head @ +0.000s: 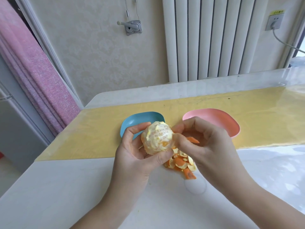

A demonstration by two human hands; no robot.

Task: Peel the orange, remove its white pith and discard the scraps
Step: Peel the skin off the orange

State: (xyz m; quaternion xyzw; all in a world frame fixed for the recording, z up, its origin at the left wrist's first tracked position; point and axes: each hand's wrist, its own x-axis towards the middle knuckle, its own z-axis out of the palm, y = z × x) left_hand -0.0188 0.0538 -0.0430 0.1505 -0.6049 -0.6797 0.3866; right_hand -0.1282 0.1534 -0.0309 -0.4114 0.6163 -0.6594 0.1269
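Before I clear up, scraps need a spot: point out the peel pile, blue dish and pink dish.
peel pile (180, 163), head view, middle of heap
blue dish (140, 119), head view, bare inside
pink dish (219, 119), head view, bare inside

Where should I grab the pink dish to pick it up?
Pinch the pink dish by its right rim, coming from the right. It is shallow with a thin raised edge and lies flat on the table. That side is free, while the right hand covers its near left part.
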